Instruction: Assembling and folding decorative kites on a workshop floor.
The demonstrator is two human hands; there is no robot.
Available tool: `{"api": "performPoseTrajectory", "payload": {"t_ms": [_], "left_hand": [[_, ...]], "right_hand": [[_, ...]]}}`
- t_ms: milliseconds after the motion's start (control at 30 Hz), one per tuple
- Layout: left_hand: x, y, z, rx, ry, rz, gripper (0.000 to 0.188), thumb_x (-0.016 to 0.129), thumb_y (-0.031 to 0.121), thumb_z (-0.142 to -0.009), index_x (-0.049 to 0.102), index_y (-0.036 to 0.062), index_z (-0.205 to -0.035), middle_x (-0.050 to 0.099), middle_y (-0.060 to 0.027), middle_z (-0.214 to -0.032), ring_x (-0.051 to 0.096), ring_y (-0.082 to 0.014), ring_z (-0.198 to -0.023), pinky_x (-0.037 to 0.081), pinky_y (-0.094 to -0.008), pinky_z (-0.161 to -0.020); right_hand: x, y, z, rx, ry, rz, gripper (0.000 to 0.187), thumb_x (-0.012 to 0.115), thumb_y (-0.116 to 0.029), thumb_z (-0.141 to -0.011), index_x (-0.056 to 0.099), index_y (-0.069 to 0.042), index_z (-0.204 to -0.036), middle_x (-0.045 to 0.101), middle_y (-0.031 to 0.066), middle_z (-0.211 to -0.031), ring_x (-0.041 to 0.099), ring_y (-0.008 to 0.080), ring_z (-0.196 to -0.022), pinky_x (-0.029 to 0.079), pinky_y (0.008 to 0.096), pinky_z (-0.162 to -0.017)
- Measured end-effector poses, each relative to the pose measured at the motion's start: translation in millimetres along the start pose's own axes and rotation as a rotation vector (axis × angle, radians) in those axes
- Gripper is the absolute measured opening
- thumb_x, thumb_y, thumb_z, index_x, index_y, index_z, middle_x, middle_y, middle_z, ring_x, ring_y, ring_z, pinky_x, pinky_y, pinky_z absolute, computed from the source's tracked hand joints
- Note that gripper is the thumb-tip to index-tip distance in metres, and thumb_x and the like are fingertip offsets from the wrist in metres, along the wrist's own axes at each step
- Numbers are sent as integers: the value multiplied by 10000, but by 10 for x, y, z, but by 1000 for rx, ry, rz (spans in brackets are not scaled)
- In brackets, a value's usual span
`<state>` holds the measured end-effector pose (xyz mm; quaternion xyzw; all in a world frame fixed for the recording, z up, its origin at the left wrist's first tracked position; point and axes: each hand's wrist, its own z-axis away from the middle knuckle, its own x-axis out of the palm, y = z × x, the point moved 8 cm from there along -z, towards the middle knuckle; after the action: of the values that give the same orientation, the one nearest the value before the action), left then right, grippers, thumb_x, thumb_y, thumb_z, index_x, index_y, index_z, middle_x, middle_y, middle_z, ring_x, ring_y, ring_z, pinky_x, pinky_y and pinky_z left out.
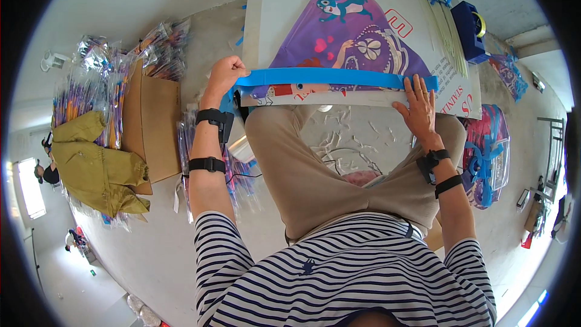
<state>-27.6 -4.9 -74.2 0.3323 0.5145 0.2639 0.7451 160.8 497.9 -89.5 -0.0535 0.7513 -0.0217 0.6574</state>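
Note:
A purple triangular printed kite [299,42] with cartoon figures lies on a white board [260,9] in front of my knees, its point facing away. Along its near edge runs a flat blue fabric strip [327,77], stretched from left to right. My left hand [227,75] is closed at the strip's left end, pinching it between thumb and fingers, and some blue material hangs below that wrist. Near the right end, my right hand [417,108] lies flat across the strip with its fingers stretched out.
Thin pale rods [446,33] and a dark blue tape dispenser [471,31] lie along the board's right side. Left are a cardboard carton [160,124], plastic-wrapped packs [75,106] and an olive jacket [100,169]. A packed bundle with blue ribbon [484,157] sits right of my knee.

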Motion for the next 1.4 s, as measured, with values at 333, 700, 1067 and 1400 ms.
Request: {"api": "performPoseTrajectory", "payload": {"t_ms": [333, 700, 1067, 1400], "left_hand": [[110, -104, 26, -54, 190, -520, 244, 829, 262, -772, 712, 58, -835, 710, -91, -774, 672, -228, -728, 509, -373, -667], [50, -148, 89, -62, 202, -440, 205, 834, 247, -732, 707, 93, -781, 721, -51, -777, 681, -235, -755, 471, -417, -645], [84, -158, 233, -93, 147, -289, 196, 847, 180, -710, 713, 63, -791, 706, -54, -730, 650, -160, -691, 487, -341, -639], [84, -256, 355, -108, 245, -115, 227, 850, 199, -720, 716, 59, -837, 738, -84, -832, 698, -226, -792, 517, -398, -742]], "right_hand": [[-10, -44, -2, -1, -3, 8, 786, 603, -536, -964, 343, -164, -1605, 317, 221, -1637, 290, 392, -1519, 207, 594, -1221], [-71, -105, 25, -48, 12, 10, 672, 613, -494, -970, 398, -307, -1580, 316, 270, -1615, 320, 435, -1492, 224, 593, -1216], [-65, -101, 21, -47, 35, 12, 650, 581, -510, -985, 392, -337, -1583, 308, 272, -1617, 313, 437, -1492, 230, 591, -1213], [-76, -111, 16, -68, 50, 17, 617, 596, -496, -979, 435, -355, -1558, 313, 273, -1614, 320, 436, -1488, 228, 603, -1209]]}}
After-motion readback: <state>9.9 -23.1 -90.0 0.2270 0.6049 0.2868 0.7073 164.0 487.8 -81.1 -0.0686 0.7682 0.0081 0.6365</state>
